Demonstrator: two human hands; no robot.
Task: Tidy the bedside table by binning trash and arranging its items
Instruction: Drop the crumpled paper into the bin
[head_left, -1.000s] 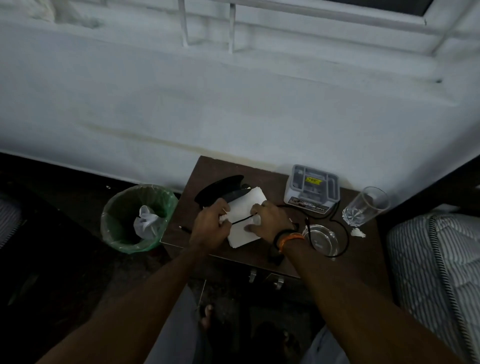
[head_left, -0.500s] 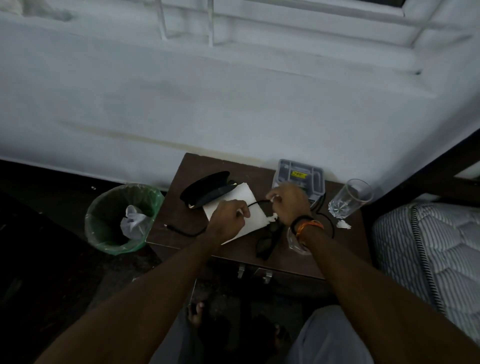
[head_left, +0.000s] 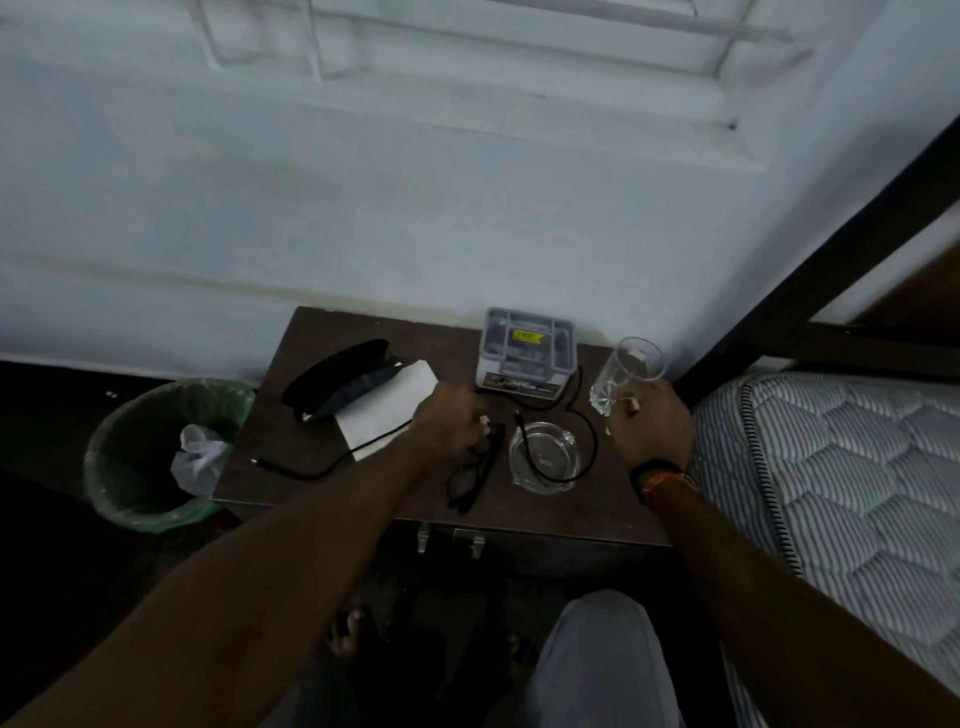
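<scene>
Bedside table (head_left: 291, 467): dark wood top set against the wall, between a bin and a bed. Trash on it: one small white scrap (head_left: 608, 430), lying at the right edge just below the base of the glass (head_left: 626, 376); a second pale bit (head_left: 484, 422) is seen at the left hand's fingertips, too small to identify. Right hand (head_left: 649, 431): fingers are curled beside the glass base, apparently around it or the scrap; which one is held cannot be told. Left hand (head_left: 449, 423): fingers are bunched at the table's middle, close to the black cable (head_left: 582, 467); whether the cable or the pale bit is pinched cannot be told. The cable is run from the table's left front, over the white paper (head_left: 384, 410), past the left hand, then looped through the glass ashtray (head_left: 543, 457). Black spectacles (head_left: 470, 478) are laid just left of the ashtray, near the front edge. An open black case (head_left: 337, 374) is partly overlapped with the paper at the back left; a grey box (head_left: 524, 353) is stood against the wall. Bin (head_left: 156, 452): green liner, crumpled bag already inside, stood on the floor to the left. Step judged in hand: trash collection. The scrap is best pinched clear without tipping the glass, and the cable lifted out of the ashtray before coiling, so the ashtray is not dragged.
</scene>
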